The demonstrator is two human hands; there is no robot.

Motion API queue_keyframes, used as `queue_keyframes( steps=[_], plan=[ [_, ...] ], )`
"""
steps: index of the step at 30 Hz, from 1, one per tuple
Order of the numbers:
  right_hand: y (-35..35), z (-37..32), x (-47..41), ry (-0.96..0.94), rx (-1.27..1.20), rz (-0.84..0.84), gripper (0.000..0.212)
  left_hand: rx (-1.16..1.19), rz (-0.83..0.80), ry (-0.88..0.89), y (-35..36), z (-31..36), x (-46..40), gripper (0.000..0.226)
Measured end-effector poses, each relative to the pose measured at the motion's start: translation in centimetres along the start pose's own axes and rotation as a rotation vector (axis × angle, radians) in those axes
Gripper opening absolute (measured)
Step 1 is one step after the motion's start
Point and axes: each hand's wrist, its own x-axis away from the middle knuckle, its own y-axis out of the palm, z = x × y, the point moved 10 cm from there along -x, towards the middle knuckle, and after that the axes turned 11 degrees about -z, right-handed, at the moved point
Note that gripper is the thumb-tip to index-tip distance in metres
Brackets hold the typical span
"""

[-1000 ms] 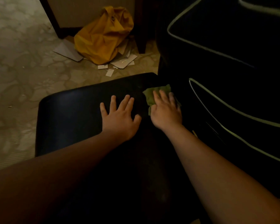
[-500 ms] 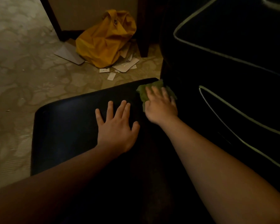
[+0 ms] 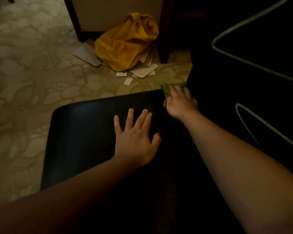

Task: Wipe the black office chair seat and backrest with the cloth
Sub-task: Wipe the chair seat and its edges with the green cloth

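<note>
A person is wiping a black office chair in a dim room, the right hand (image 3: 181, 103) pressing a green cloth (image 3: 167, 90) flat against the far corner of the seat (image 3: 85, 132), right where the cushion is meeting the backrest (image 3: 260, 102). The fingers of that hand are lying spread over the cloth rather than curled around it, with folds of fabric poking out beyond the fingertips and over the seat's far edge. Just beside it, toward the wearer, the left hand (image 3: 135, 141) is resting open and empty on the middle of the seat, fingers splayed, apparently steadying the chair. The work appears to be partway along at best: the cloth is sitting on the seat's far corner, and nothing in the low light is showing which parts of the black surface are already clean. The backrest, with its pale piping, is rising to the right of the wiping hand and looks to be still waiting its turn. Beyond both hands, a yellow bag (image 3: 125, 41) is slumping on the patterned carpet (image 3: 24, 73) among scattered papers (image 3: 142, 71).
</note>
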Motion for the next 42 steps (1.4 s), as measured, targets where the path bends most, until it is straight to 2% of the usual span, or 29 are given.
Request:
queue_keyframes(
  steps=[2,4,7,9,14,18,23,31,38,42],
  plan=[
    [-0.4,0.9,-0.5,0.082,-0.028,0.012,0.061,-0.004,-0.008,0.01,0.1,0.1,-0.2,0.076],
    [-0.2,-0.4,-0.2,0.076,0.022,0.004,0.062,-0.008,-0.013,0.011,0.2,0.2,-0.3,0.076],
    [1.5,-5.7,1.3,-0.203,0.148,-0.006,0.06,-0.002,-0.001,0.007,0.2,0.1,-0.3,0.077],
    [1.6,-6.8,1.5,-0.29,0.131,-0.012,0.058,-0.006,0.004,-0.003,0.2,0.0,-0.3,0.078],
    [-0.9,-2.4,-1.1,-0.095,0.017,0.012,0.057,-0.015,-0.007,-0.017,0.3,0.1,-0.2,0.077],
    [-0.9,0.4,-0.6,0.011,-0.09,0.051,0.065,-0.022,0.01,-0.033,0.3,0.1,-0.3,0.079],
    [0.4,2.2,2.3,0.056,-0.137,0.085,0.072,-0.039,-0.005,-0.041,0.4,0.1,-0.3,0.08],
    [2.8,5.9,7.3,0.104,-0.147,0.028,0.072,-0.066,-0.042,-0.044,0.4,0.3,-0.3,0.081],
    [6.1,10.1,12.4,0.11,-0.023,-0.087,0.068,-0.017,-0.077,-0.062,0.6,1.0,0.9,0.077],
    [8.3,12.5,14.7,0.175,-0.022,-0.145,0.072,0.008,-0.105,-0.137,1.6,2.2,2.7,0.079]
  ],
)
